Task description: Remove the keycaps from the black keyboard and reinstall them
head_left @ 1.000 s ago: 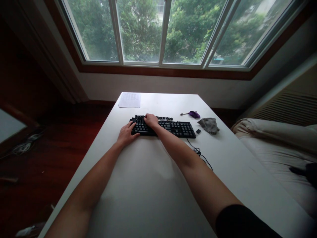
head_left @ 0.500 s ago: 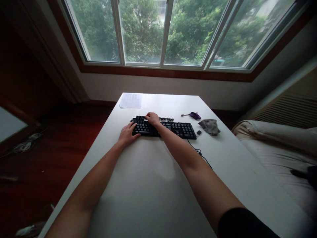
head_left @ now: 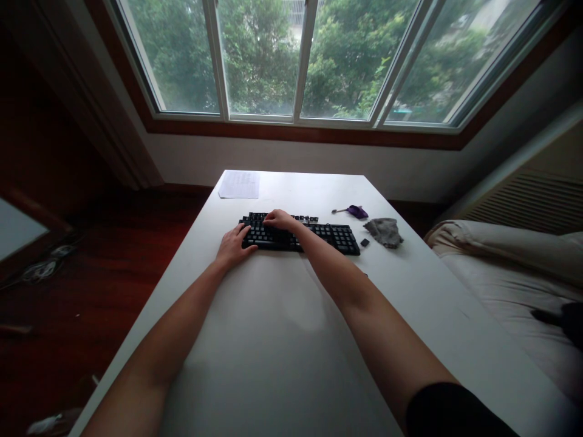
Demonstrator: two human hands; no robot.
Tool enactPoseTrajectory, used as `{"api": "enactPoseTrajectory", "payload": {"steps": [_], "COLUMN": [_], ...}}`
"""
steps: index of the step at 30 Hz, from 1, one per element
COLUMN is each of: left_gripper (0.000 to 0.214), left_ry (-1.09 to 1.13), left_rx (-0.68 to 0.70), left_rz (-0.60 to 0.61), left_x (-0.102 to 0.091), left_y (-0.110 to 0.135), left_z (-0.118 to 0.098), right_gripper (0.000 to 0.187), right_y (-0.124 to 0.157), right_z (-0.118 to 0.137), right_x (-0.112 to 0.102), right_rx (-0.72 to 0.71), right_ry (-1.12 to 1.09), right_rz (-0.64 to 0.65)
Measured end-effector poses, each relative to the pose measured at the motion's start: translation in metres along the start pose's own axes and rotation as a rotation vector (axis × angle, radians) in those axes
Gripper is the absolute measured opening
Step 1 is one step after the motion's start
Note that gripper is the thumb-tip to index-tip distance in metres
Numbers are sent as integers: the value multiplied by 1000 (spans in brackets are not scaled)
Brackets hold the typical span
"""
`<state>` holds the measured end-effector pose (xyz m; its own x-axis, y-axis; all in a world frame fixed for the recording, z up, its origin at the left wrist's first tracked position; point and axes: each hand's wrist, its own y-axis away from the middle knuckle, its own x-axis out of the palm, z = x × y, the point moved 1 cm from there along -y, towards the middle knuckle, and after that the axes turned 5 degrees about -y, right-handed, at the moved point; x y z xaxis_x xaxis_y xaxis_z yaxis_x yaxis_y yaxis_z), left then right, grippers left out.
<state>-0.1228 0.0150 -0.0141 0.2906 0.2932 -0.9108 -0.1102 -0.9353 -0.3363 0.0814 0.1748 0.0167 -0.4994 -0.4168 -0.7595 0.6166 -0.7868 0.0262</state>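
A black keyboard [head_left: 337, 239] lies across the white table. My left hand [head_left: 233, 245] grips its left end, fingers over the left side keys and thumb along the front edge. Over the left-middle keys, my right hand [head_left: 279, 220] is closed with its fingertips pinched together. Whatever those fingertips hold, if anything, is hidden. Several loose black keycaps [head_left: 308, 218] stand in a row behind the keyboard, partly covered by the right hand. My right forearm hides some of the keyboard's middle.
Right of the keyboard lie a small black piece [head_left: 365, 243], a crumpled grey cloth [head_left: 384, 232] and a purple item with a thin handle [head_left: 356, 212]. Printed paper [head_left: 239, 184] lies at the table's [head_left: 273, 340] far left corner. A window [head_left: 264, 60] is beyond; a pale couch [head_left: 496, 285] stands at right.
My right hand has moved slightly toward me, from the keyboard's back edge onto the keys. Its forearm has shifted and now covers most of the cable. The left hand keeps its place.
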Motion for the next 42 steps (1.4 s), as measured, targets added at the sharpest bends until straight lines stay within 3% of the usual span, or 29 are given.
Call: {"api": "enactPoseTrajectory", "payload": {"steps": [18,28,36,42], "left_gripper": [74,75,75,75], "left_ry": [0,-6,-6,-8], "left_rx": [-3,2,-3,8], "left_rz": [-6,-14,-4,-8], "left_x": [2,4,3,3], "left_y": [-1,-1,-1,-1], "left_z": [0,2,1,1], "right_gripper": [28,28,27,25], "right_y": [-1,3,26,34], "right_z": [3,11,26,34], "right_x": [4,9,21,22], "right_rx": [75,105,57,84], "right_ry": [-36,91,296,314], "right_rz": [-13,-55,-261,-270]}}
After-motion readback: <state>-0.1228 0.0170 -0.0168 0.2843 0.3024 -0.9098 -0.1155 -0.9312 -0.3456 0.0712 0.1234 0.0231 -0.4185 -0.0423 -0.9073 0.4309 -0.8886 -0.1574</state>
